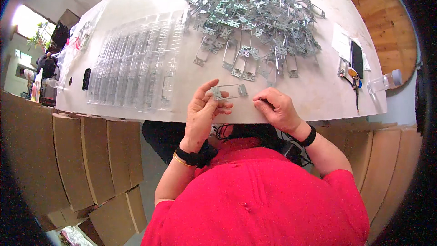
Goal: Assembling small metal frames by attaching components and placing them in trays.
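My left hand (203,109) grips one end of a small metal bracket with two thin rods (233,92) between thumb and fingers, just above the table's near edge. The bracket's other end points toward my right hand (277,109). That hand is closed, its thumb and forefinger pressed together a short way from the bracket; whatever it may hold is hidden. Beyond both hands lies a big heap of similar metal brackets (259,16), tangled together. Left of the heap sits a clear plastic tray (136,59) with long narrow compartments, and a bracket seems to lie in its right part.
On the white table's (209,75) right side are a dark phone (356,59), a small item with a cable (353,75) and a clear plastic bottle (384,82) lying down. Cardboard boxes (36,155) stand below the table's left; more cardboard (382,159) is at the right.
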`<state>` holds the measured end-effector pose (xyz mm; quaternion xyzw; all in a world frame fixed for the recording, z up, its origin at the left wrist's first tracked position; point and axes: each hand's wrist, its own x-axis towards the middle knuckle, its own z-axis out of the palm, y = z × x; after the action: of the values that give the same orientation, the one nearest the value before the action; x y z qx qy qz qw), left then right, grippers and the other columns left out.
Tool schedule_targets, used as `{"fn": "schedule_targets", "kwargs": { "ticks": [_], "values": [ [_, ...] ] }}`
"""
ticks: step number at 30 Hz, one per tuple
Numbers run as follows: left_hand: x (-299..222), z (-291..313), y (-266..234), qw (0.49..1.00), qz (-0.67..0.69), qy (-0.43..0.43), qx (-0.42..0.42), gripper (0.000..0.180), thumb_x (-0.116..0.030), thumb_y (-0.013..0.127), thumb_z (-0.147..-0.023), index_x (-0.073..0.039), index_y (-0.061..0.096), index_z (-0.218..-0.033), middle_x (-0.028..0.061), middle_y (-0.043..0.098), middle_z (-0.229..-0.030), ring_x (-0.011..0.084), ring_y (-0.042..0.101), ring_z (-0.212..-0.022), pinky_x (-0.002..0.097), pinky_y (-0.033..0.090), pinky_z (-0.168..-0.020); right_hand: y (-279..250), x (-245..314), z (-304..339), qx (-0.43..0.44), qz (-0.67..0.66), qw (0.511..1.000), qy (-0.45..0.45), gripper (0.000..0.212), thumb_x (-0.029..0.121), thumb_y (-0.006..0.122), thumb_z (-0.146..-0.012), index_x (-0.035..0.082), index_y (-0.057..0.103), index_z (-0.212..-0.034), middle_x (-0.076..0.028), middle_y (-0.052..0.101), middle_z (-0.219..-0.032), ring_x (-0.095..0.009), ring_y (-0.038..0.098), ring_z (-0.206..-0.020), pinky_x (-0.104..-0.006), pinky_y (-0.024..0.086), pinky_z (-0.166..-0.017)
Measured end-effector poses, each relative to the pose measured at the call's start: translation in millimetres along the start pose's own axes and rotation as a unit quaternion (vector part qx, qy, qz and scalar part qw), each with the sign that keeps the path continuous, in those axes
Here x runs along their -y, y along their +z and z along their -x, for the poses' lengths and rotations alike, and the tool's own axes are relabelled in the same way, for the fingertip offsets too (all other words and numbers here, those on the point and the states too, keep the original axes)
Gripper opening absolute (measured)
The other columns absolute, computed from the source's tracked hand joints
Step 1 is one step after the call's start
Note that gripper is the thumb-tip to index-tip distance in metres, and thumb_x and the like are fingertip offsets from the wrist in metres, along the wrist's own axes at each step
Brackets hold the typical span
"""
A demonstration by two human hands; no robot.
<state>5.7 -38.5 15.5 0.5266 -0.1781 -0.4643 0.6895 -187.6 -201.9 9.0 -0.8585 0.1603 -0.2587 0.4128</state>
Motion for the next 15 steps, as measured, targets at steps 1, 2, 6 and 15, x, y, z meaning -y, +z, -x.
{"fn": "schedule_targets", "kwargs": {
  "ticks": [1, 2, 6, 15],
  "values": [
    [-0.6, -0.2, -0.7, 1.000, 0.023, 0.000, 0.022, 0.039, -0.008, 0.049, -0.110, -0.006, 0.051, -0.148, 0.0130, 0.069, -0.122, 0.0226, 0.075, -0.092, 0.0317, 0.063, -0.079, -0.2, 1.1, -0.3, -0.002, 0.002, 1.000, -0.002, 0.008, 0.008, 0.073, -0.094, 0.005, 0.069, -0.101, -0.015, 0.069, -0.091, -0.033, 0.069, -0.084, -0.0394, 0.055, -0.074],
    [-0.6, -0.5, -0.3, 1.000, 0.023, 0.000, 0.021, 0.039, -0.008, 0.049, -0.110, -0.006, 0.051, -0.148, 0.0130, 0.069, -0.122, 0.0226, 0.075, -0.092, 0.0317, 0.063, -0.079, -0.1, 1.7, -0.6, -0.004, 0.003, 1.000, -0.005, 0.009, 0.009, 0.073, -0.094, 0.005, 0.069, -0.101, -0.015, 0.069, -0.091, -0.033, 0.069, -0.084, -0.0396, 0.054, -0.073],
    [-0.8, 1.5, -1.8, 0.996, -0.087, -0.017, 0.006, 0.037, -0.006, 0.040, -0.111, -0.004, 0.055, -0.144, 0.0138, 0.070, -0.121, 0.0191, 0.074, -0.084, 0.0310, 0.062, -0.072, 0.4, 0.2, -0.4, -0.012, 0.004, 1.000, -0.009, 0.009, 0.009, 0.073, -0.095, 0.005, 0.069, -0.101, -0.014, 0.069, -0.092, -0.033, 0.069, -0.084, -0.0395, 0.054, -0.074],
    [2.9, 3.5, -10.3, 0.956, -0.284, 0.034, -0.064, 0.038, -0.007, 0.049, -0.105, -0.002, 0.056, -0.142, 0.0131, 0.069, -0.114, 0.0146, 0.069, -0.072, 0.0291, 0.057, -0.063, -2.1, 1.7, 1.2, -0.001, 0.005, 1.000, -0.011, 0.012, 0.006, 0.072, -0.095, 0.006, 0.071, -0.107, -0.015, 0.070, -0.096, -0.033, 0.070, -0.088, -0.0385, 0.055, -0.077]
  ]
}}
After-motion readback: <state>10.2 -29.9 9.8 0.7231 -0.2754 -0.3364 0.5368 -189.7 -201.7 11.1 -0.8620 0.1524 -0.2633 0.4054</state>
